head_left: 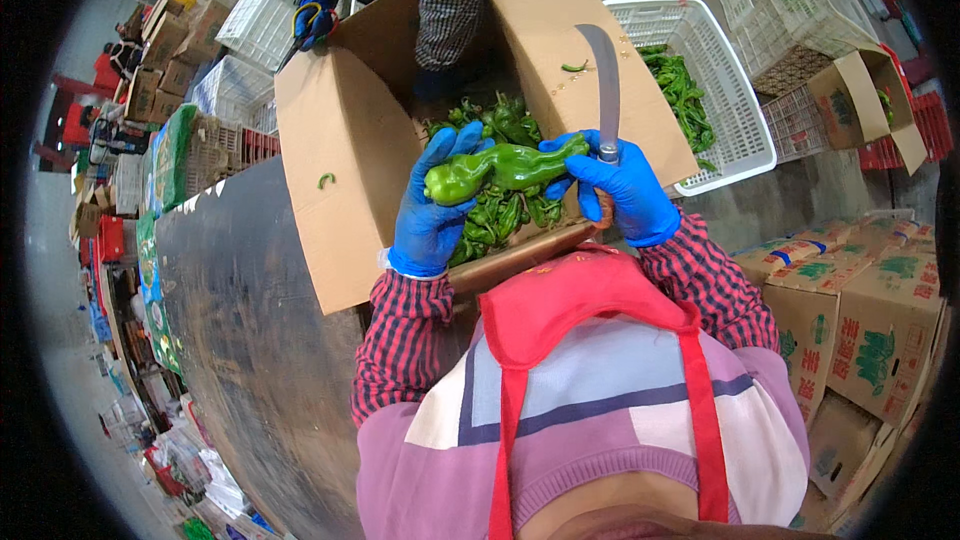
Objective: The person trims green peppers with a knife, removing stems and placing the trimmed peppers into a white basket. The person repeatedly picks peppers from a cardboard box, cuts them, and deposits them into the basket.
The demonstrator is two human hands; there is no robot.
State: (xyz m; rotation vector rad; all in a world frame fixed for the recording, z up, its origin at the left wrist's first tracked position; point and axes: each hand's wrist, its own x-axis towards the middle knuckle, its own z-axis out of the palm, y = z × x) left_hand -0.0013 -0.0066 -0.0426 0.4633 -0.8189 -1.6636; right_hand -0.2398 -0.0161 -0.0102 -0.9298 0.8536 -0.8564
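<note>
A long, wrinkled green pepper (510, 168) lies across my hands above the open cardboard box. My left hand (428, 215), in a blue glove, cradles its thick end with the fingers curled beneath. In my right hand (628, 192), also blue-gloved, is a knife (606, 80) with a curved blade pointing up and away from me. Its brownish handle shows below the palm. The fingertips of that same hand pinch the pepper's narrow stem end. Loose green peppers (495, 225) fill the bottom of the cardboard box (335, 170) underneath.
Across the box, a co-worker's patterned sleeve (455, 20) reaches in, and their gloved hand (315, 22) holds scissors. A white crate (745, 105) with green peppers stands right. Printed cartons (845, 315) are stacked at lower right; a dark tabletop (255, 340) extends left.
</note>
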